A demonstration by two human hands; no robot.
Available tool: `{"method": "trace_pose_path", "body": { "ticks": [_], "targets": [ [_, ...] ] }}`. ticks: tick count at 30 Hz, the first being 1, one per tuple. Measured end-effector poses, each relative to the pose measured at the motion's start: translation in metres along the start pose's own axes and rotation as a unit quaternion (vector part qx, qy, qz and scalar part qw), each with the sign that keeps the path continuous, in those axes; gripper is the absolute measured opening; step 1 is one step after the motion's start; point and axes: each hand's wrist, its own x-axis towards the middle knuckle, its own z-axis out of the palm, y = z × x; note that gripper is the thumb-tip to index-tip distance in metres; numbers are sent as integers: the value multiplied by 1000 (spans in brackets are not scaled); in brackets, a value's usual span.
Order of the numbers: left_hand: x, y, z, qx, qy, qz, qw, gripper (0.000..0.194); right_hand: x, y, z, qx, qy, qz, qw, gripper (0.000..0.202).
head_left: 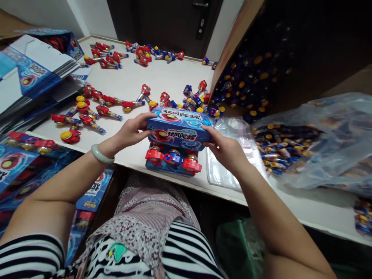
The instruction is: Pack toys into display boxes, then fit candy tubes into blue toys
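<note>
A blue printed display box (178, 130) stands at the front edge of the white table (116, 79). Red and blue toy tops (173, 158) show in a row in its open lower front. My left hand (135, 130) grips the left end of the box's upper part, thumb below and fingers on top. At the right end, my right hand (222, 145) holds the same part, its fingers bent round the edge. The box hides whatever lies directly behind it.
Loose red and blue toys (106, 100) lie across the table. Flat printed cartons (37, 73) are stacked at the left. Clear plastic bags (223, 170) lie to the right, beside a large carton (232, 42) and a translucent bag (322, 143) of toys. Filled boxes (95, 190) stand lower left.
</note>
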Motion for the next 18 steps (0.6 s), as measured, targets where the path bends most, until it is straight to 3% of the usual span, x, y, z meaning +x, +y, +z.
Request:
{"method": "trace_pose_path", "body": {
  "ticks": [4, 8, 10, 13, 18],
  "targets": [
    [-4, -7, 2, 54, -23, 30, 998, 54, 0, 3, 1, -27, -42, -18, 999, 59],
    [-11, -10, 3, 210, 27, 86, 973, 47, -5, 6, 5, -104, -36, -18, 994, 59],
    [-14, -14, 4, 221, 12, 100, 970, 46, -8, 9, 10, -116, -45, -18, 992, 61],
    [-20, -23, 9, 215, -33, 115, 969, 40, -18, 14, 28, -105, -88, -21, 990, 61],
    [-37, -41, 21, 271, -4, 105, 957, 36, -36, 16, 62, -65, -84, 25, 994, 60]
  ]
}}
